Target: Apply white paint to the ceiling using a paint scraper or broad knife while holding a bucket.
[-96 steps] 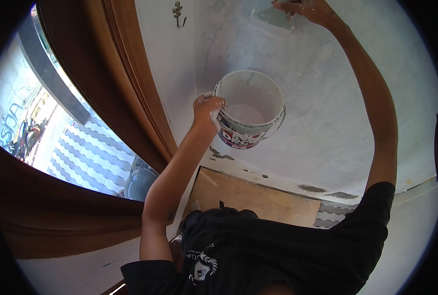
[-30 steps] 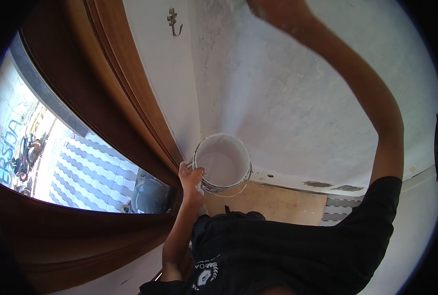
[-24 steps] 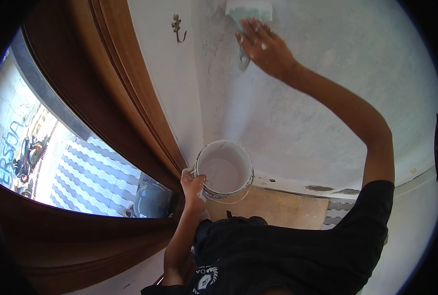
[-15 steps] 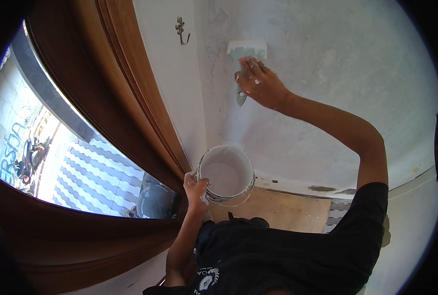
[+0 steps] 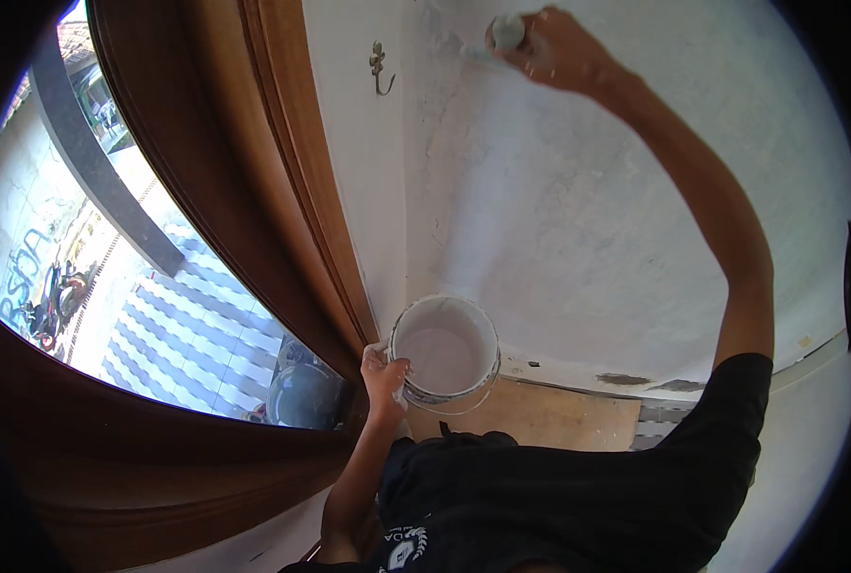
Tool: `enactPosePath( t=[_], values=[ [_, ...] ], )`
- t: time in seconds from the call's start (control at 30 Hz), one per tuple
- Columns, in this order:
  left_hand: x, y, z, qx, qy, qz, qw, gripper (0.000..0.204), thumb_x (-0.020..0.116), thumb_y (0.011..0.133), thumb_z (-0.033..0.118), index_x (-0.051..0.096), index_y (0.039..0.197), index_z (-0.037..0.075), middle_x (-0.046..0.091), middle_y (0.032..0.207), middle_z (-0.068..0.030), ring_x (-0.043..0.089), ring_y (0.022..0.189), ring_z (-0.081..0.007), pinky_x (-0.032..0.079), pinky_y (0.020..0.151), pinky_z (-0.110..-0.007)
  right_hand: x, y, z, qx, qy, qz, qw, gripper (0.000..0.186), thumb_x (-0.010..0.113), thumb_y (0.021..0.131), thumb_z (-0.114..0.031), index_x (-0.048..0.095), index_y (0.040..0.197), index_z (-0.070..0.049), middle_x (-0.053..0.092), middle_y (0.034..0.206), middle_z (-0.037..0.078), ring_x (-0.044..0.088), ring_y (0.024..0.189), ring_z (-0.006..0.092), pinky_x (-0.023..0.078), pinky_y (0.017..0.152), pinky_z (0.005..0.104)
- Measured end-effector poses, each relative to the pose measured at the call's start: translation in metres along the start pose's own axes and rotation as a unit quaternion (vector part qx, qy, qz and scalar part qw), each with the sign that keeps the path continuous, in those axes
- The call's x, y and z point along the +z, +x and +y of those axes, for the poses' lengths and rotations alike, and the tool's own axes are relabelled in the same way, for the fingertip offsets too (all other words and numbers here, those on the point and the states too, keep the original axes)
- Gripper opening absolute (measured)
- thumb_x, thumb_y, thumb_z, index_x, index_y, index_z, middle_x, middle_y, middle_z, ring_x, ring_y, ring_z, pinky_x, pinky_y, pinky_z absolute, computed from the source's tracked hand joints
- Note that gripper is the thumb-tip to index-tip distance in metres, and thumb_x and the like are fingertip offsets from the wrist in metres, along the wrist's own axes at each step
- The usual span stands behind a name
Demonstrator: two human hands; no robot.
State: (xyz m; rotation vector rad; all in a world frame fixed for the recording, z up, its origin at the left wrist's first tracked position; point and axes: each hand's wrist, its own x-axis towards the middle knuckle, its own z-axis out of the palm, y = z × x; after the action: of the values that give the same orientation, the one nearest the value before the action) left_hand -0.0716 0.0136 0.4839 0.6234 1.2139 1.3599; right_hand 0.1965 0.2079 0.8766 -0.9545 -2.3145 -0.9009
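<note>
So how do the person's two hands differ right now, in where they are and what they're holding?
The right hand is raised high, arm stretched up, against the white wall; the left hand sits low near the body, elbow bent. The right hand grips a paint tool touching the wall; the left hand grips the rim of a white paint bucket, clear of the wall. Both are bare and closed on something.

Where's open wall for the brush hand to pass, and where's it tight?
Free: the broad white plastered wall between the raised right hand and the white paint bucket held by the left hand. Tight: the strip by the brown wooden door frame, where a small metal hook sticks out.
</note>
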Motion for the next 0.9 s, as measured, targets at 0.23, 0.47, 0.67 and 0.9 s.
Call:
enactPosePath(
  t=[0.23, 0.47, 0.67, 0.9],
  values=[
    [-0.010, 0.004, -0.004, 0.019, -0.026, 0.003, 0.999, 0.038, 0.058, 0.063, -0.012, 0.051, 0.098, -0.001, 0.061, 0.084, -0.0078, 0.058, 0.068, -0.0148, 0.045, 0.057, -0.026, -0.106, 0.058, -0.061, 0.064, -0.033, 0.076, 0.995, 0.014, 0.064, 0.082, -0.009, 0.067, 0.088, 0.003, 0.067, 0.078, 0.023, 0.065, 0.068, 0.0346, 0.051, 0.065, 0.0409],
    [-0.011, 0.006, -0.008, 0.024, -0.016, -0.003, 1.000, 0.039, 0.057, 0.063, -0.012, 0.052, 0.100, -0.001, 0.061, 0.086, -0.0080, 0.060, 0.072, -0.0166, 0.047, 0.060, -0.027, 0.025, 0.009, -0.042, -0.026, -0.375, -0.020, 0.926, 0.038, 0.063, 0.080, -0.005, 0.062, 0.118, -0.004, 0.059, 0.129, 0.019, 0.062, 0.113, 0.0307, 0.051, 0.097, 0.0379],
    [-0.016, 0.007, -0.009, 0.003, -0.014, 0.002, 1.000, 0.039, 0.058, 0.063, -0.011, 0.052, 0.100, -0.002, 0.061, 0.088, -0.0088, 0.060, 0.072, -0.0163, 0.047, 0.059, -0.027, 0.086, -0.059, -0.095, -0.121, -0.284, -0.042, 0.950, 0.029, 0.064, 0.080, -0.010, 0.060, 0.103, 0.006, 0.056, 0.118, 0.039, 0.062, 0.108, 0.0470, 0.051, 0.094, 0.0519],
    [-0.015, 0.003, -0.004, 0.009, -0.009, 0.012, 1.000, 0.038, 0.059, 0.063, -0.011, 0.051, 0.100, -0.002, 0.062, 0.087, -0.0094, 0.059, 0.072, -0.0160, 0.047, 0.058, -0.028, 0.049, -0.036, -0.113, 0.019, -0.011, -0.164, 0.986, 0.037, 0.070, 0.074, -0.014, 0.064, 0.109, -0.004, 0.068, 0.098, 0.021, 0.067, 0.087, 0.0347, 0.054, 0.084, 0.0407]
  ],
)
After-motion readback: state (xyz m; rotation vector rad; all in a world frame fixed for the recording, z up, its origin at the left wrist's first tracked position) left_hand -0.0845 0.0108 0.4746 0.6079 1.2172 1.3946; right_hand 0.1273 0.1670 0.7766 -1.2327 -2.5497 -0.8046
